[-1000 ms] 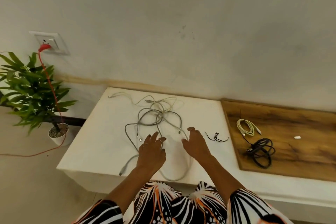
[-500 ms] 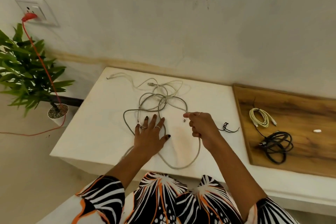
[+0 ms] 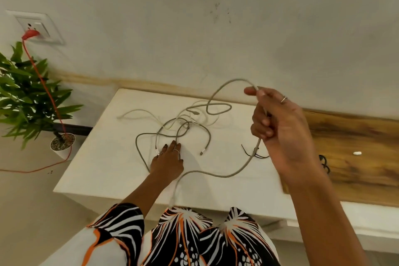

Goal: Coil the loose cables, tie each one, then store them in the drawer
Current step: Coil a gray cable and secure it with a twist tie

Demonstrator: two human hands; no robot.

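Note:
A tangle of grey and white cables (image 3: 183,123) lies on the white table (image 3: 103,164). My right hand (image 3: 278,127) is raised above the table and shut on one long grey cable (image 3: 226,176), which loops up over my fingers and trails down across the table to its front edge. My left hand (image 3: 167,162) rests flat on the table with fingers pressing on the tangle's near side. A thin black tie (image 3: 248,152) lies on the table beneath my right hand. No drawer is visible.
A wooden board (image 3: 356,136) lies to the right with a small white piece (image 3: 357,153) and part of a black coiled cable (image 3: 323,164) behind my arm. A potted plant (image 3: 28,97) stands left, with a red cord (image 3: 43,84) running from the wall socket (image 3: 36,27).
My right hand has lifted up and to the right, pulling the long grey cable out of the tangle. My left hand stays pressed on the cables.

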